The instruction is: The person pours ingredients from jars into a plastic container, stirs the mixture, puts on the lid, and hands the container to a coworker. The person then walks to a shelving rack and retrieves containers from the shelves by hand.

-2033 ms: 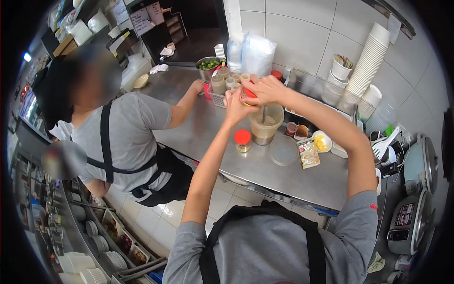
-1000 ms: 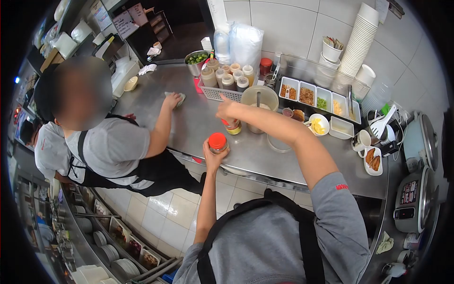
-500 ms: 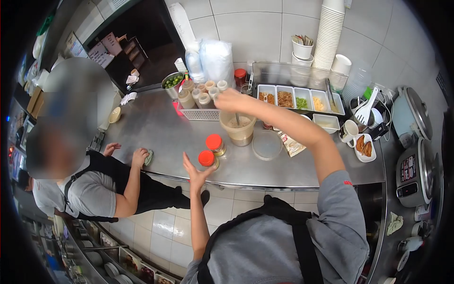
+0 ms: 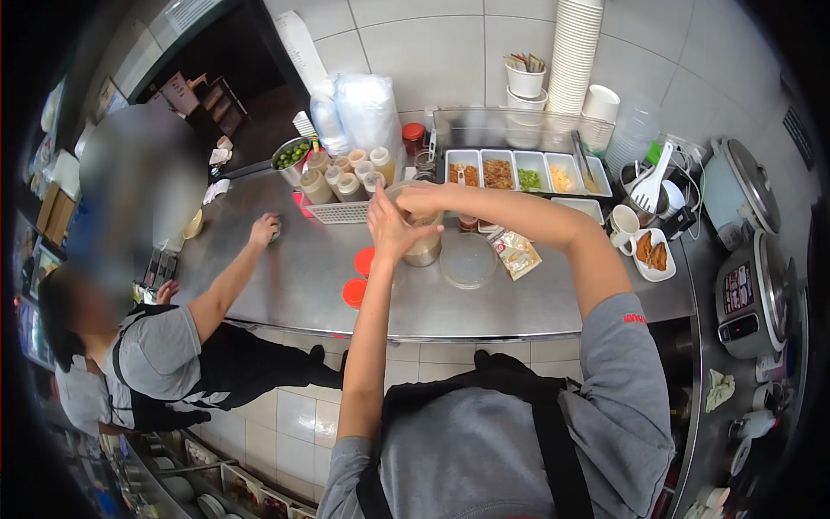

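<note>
A translucent plastic tub (image 4: 424,253) with pale brown contents stands on the steel counter. My left hand (image 4: 393,227) is against its near left side, thumb and fingers spread around it. Over the tub's mouth, my right hand (image 4: 420,201) is closed in a fist; the grey utensil that rose from the tub to this hand half a second ago is now hidden. A clear round lid (image 4: 469,261) lies just right of the tub. Two jars with red lids, one nearer (image 4: 354,293) and one farther (image 4: 364,260), stand left of it, partly behind my left forearm.
Squeeze bottles (image 4: 347,185) fill a white basket behind the tub. Toppings trays (image 4: 497,173), a torn packet (image 4: 517,253), a mug (image 4: 622,227) and a dish of brown food (image 4: 655,256) are to the right. At left, a co-worker's hand (image 4: 264,230) presses a cloth on the counter.
My left hand has moved up and away from the red-lidded jars to the tub's side. My right hand has lowered towards the tub's mouth. The co-worker's arm has stretched farther over the counter.
</note>
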The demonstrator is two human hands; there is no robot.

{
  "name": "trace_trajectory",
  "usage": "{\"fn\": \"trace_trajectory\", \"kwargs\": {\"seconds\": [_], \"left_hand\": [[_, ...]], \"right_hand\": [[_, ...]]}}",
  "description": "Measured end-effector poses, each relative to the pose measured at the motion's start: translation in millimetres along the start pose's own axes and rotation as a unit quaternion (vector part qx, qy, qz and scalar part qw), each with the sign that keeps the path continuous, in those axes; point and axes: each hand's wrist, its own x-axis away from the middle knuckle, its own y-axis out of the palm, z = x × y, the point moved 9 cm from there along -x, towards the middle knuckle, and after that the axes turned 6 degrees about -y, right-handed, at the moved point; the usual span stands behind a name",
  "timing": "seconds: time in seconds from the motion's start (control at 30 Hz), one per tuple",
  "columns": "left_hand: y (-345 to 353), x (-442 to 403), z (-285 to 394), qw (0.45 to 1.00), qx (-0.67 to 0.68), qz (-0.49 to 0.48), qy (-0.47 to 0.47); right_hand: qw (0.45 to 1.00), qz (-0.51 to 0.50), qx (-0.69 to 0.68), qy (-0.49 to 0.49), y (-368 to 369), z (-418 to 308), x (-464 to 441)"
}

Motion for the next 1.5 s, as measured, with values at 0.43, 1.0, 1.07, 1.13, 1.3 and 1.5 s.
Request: {"fn": "trace_trajectory", "kwargs": {"seconds": [0.43, 1.0, 1.07, 1.13, 1.3, 1.5], "left_hand": [[-3, 7, -3, 0.999, 0.034, 0.002, 0.009], [3, -6, -19, 0.979, 0.093, -0.167, 0.065], [2, -5, -17, 0.978, 0.092, -0.169, 0.075], [3, -3, -16, 0.976, 0.093, -0.18, 0.075], [6, 0, -21, 0.966, 0.104, -0.218, 0.093], [-1, 18, -13, 0.944, 0.115, -0.292, 0.098]], "right_hand": [[0.983, 0.059, 0.098, 0.142, -10, 14, 13], [0.981, -0.065, 0.165, 0.076, -22, -13, 26], [0.977, -0.039, 0.187, 0.091, -26, -12, 25], [0.98, 0.006, 0.163, 0.118, -28, -14, 22], [0.992, 0.07, -0.012, 0.108, -9, -30, 13], [0.988, -0.108, 0.103, 0.039, -12, -56, 33]]}}
